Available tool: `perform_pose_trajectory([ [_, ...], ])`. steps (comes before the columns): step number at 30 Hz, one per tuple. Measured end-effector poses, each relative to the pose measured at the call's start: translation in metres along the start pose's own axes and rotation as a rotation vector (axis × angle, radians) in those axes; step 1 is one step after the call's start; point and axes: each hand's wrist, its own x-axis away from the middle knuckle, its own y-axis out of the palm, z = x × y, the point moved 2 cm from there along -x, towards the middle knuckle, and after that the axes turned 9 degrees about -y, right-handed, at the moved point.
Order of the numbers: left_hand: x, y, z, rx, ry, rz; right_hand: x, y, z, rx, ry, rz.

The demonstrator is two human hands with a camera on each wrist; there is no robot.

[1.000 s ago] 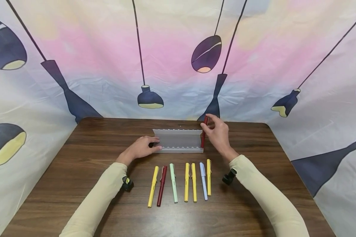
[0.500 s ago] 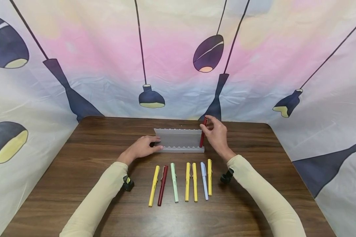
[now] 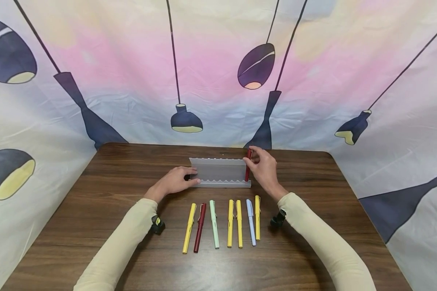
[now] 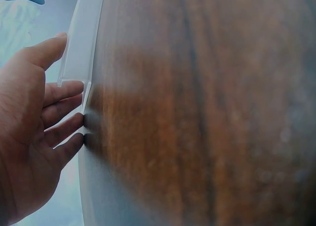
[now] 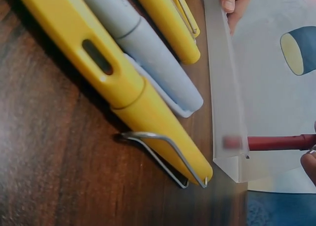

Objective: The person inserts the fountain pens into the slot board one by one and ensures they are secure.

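Observation:
My right hand pinches a dark red pen near its upper end. The pen slants at the right end of a translucent pen rack with notched edges; its lower end is at the front notches, and in the right wrist view it shows blurred behind the frosted front wall. At the rack's left end, my left hand rests with thumb and fingers spread against it. In the left wrist view the fingers touch the rack's end, and the thumb is at its edge.
On the wooden table, in front of the rack, lie several pens in a row: yellow pens, a dark red pen, a mint green pen and a light blue pen. Behind the table hangs a printed cloth.
My right hand has come down and slightly left, bringing the upper end of the red pen lower against the rack. The left hand stays at the rack's left end.

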Motion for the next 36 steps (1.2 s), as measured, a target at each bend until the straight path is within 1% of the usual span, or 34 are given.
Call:
perform_pose_trajectory([
  [11,-0.001,0.0017,-0.0024,0.004,0.011,0.0,0.0011,0.0005,0.0002,0.022,-0.02,-0.008],
  [20,0.0,0.0013,-0.0011,-0.004,0.001,-0.006,0.0031,-0.004,-0.0012,-0.005,-0.047,-0.002],
  [30,-0.0011,0.0007,0.0012,-0.001,0.003,-0.006,0.003,-0.0065,-0.0015,-0.006,-0.012,-0.02],
  [36,-0.0013,0.0013,0.0016,0.001,0.004,-0.006,0.0026,-0.0069,-0.0003,0.019,-0.004,-0.034],
])
